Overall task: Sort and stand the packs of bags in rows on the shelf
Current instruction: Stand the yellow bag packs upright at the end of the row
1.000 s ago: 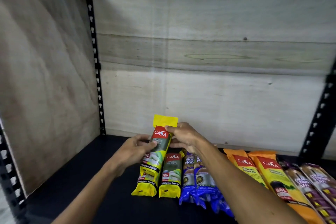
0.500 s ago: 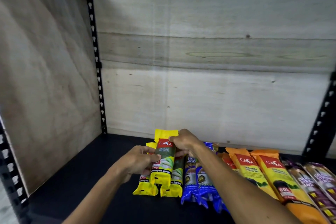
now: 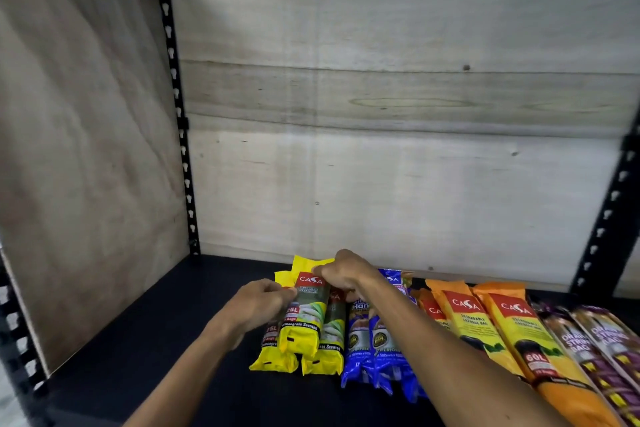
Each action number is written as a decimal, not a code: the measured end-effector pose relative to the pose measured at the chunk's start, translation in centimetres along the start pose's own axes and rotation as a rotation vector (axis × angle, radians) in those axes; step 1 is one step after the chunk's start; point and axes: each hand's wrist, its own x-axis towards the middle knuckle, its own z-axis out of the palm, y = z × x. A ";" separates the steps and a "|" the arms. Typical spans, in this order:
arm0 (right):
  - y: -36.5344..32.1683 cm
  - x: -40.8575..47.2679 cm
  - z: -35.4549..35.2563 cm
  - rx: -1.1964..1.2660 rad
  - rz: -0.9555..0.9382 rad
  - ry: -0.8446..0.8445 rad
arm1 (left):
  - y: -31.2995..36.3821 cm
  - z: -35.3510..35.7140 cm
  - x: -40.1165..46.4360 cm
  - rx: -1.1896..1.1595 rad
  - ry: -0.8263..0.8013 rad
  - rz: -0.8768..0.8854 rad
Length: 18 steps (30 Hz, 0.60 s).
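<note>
left hand [image 3: 258, 303] pinching left edge of top yellow pack [image 3: 304, 319], right hand [image 3: 341, 272] gripping its header; pack resting on two yellow packs [image 3: 273, 357] lying flat. further right: blue packs [image 3: 360, 340], orange packs [image 3: 485, 322], purple packs [image 3: 595, 350], grouped but none upright. sorting apparently near done, standing outstanding.

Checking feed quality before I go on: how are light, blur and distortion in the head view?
Head view: dim and uneven, back panel lit, black shelf dark; wide-angle bends the uprights; hands slightly soft; top yellow pack label readable.
</note>
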 end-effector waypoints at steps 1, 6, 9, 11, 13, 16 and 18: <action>0.0 0.0 0.0 -0.024 0.001 -0.008 | -0.1 0.0 0.0 -0.001 -0.009 -0.024; 0.3 -0.3 0.4 -0.060 0.012 -0.052 | -0.1 0.5 0.0 -0.056 -0.064 -0.075; 0.3 -0.5 0.2 -0.086 -0.011 -0.038 | 0.1 0.4 0.1 -0.026 -0.054 -0.065; 0.3 -0.6 -0.1 -0.118 -0.035 -0.026 | 0.2 0.2 0.3 0.033 -0.040 -0.038; 0.4 -0.8 -0.6 -0.145 -0.071 -0.007 | 0.3 0.0 0.7 0.064 -0.007 0.009; 0.6 -1.2 -1.6 -0.151 -0.114 0.026 | 1.1 0.3 1.1 0.105 0.048 0.053; 0.8 -1.8 -2.5 -0.154 -0.126 0.046 | 1.5 0.6 1.5 0.148 0.068 0.077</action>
